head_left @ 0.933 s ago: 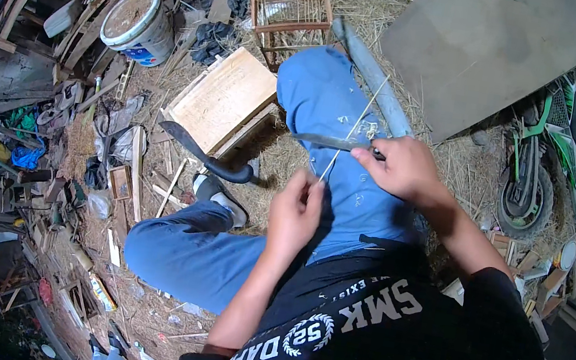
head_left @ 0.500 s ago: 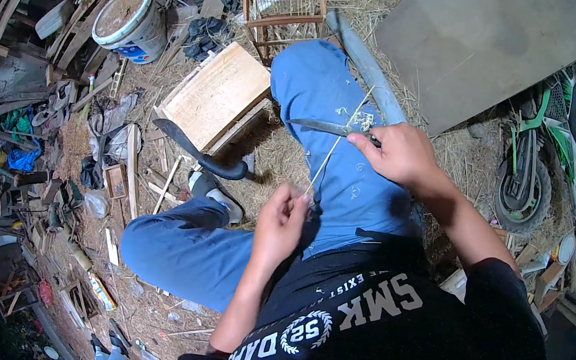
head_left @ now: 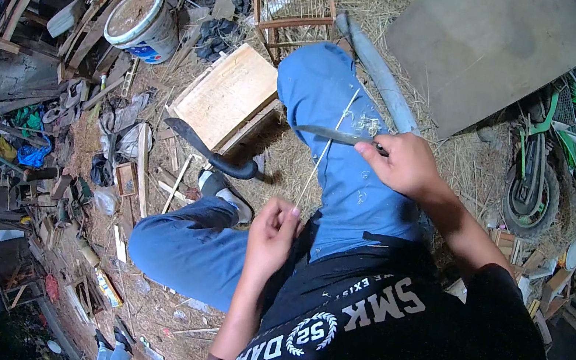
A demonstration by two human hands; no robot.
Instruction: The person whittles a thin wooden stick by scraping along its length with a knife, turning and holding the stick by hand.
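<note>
The left hand (head_left: 271, 235) pinches the near end of a pale thin stick (head_left: 311, 176), slanting over the blue-jeaned thigh (head_left: 353, 205); the right hand (head_left: 403, 164) grips a knife (head_left: 345, 138), blade across the stick; shavings (head_left: 369, 125) lie near the thigh's right edge, a cage (head_left: 295, 23) beyond the knee (head_left: 306, 71)

Right hand (head_left: 403, 164) hides most of knife (head_left: 325, 133) handle. Left hand (head_left: 270, 241) covers lower end of thin stick (head_left: 316, 170); blade masks 1 short stretch. Shavings (head_left: 368, 123) too small to count. Large board (head_left: 486, 53) cut by top edge. Bucket (head_left: 147, 38) contents unclear.
</note>
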